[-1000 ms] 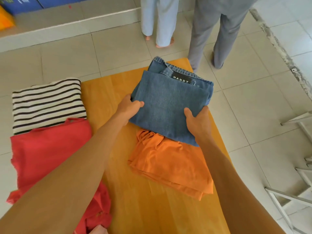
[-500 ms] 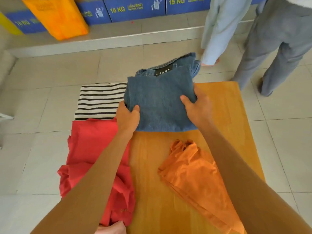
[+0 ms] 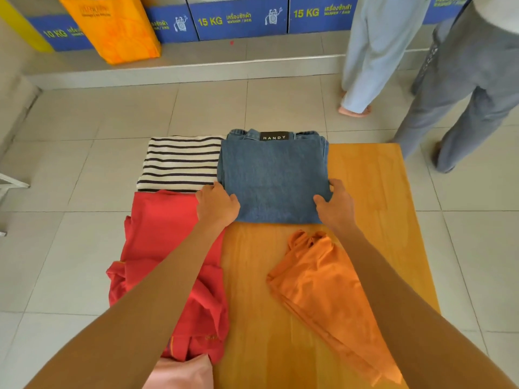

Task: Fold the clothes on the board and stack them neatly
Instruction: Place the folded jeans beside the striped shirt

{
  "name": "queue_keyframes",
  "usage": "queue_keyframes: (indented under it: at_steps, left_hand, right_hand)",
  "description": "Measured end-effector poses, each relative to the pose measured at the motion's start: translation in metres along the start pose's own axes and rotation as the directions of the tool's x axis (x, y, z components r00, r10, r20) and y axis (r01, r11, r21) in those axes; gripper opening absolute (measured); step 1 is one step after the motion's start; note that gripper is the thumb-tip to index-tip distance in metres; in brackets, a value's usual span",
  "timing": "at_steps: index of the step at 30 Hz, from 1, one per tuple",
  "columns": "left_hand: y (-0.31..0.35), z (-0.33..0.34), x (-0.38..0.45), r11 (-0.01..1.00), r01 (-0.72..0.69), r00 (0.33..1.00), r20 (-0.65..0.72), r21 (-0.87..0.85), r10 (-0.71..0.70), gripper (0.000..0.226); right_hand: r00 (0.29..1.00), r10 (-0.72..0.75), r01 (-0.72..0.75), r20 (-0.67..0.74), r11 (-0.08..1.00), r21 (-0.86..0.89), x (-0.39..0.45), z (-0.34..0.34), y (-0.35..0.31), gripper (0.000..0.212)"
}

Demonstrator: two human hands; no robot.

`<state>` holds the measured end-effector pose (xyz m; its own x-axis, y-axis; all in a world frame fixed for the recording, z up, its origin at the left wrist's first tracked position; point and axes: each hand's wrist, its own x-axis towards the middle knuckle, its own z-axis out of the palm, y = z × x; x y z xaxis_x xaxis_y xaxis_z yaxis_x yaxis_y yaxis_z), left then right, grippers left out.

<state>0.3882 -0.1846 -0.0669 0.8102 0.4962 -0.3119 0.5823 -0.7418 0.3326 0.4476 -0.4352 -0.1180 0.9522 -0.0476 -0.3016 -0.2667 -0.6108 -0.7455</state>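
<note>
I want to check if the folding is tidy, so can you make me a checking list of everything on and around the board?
Surface: orange wooden board lying on pale floor tiles.
Job's things: folded blue denim garment flat at the far end; folded black-and-white striped top beside it; red garment rumpled; orange garment loosely bunched; pink cloth at the near edge.
Clutter: nothing seen.
Grippers: left hand and right hand each grip a near corner of the denim.
Cables: nothing seen.
Surroundings: yellow bag, blue washer panels, two people standing.
</note>
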Motion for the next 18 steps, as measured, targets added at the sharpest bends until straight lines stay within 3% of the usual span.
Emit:
queue_keyframes:
  at_steps: [2, 6, 8, 10, 13, 18]
  left_hand:
    - [0.0, 0.001, -0.012, 1.0, -0.024, 0.999, -0.034, -0.009, 0.023, 0.028]
    - [0.005, 0.024, -0.06, 0.989, -0.131, 0.981, -0.15, -0.063, 0.121, 0.055]
    - [0.01, 0.043, -0.089, 0.973, -0.225, 0.964, -0.158, -0.059, 0.214, 0.056]
    - [0.016, 0.064, -0.116, 0.952, -0.291, 0.956, -0.073, -0.089, 0.285, 0.051]
    - [0.022, 0.091, -0.144, 0.944, -0.209, 0.944, 0.2, -0.255, 0.263, 0.06]
    - [0.018, 0.106, -0.155, 0.956, -0.148, 0.915, 0.333, -0.253, 0.23, 0.078]
  right_hand:
    - [0.999, 0.025, -0.025, -0.045, 1.0, 0.014, -0.018, -0.012, 0.007, 0.042]
    - [0.975, 0.081, -0.078, -0.205, 0.997, 0.022, -0.066, -0.043, 0.029, 0.027]
    - [0.957, 0.131, -0.117, -0.26, 0.991, 0.068, -0.095, -0.059, 0.047, 0.024]
    - [0.938, 0.199, -0.18, -0.285, 0.979, 0.094, -0.128, -0.073, 0.068, 0.026]
    - [0.889, 0.352, -0.346, -0.293, 0.935, 0.075, -0.174, -0.081, 0.098, 0.038]
    - [0.82, 0.509, -0.499, -0.262, 0.86, 0.107, -0.231, -0.06, 0.12, 0.066]
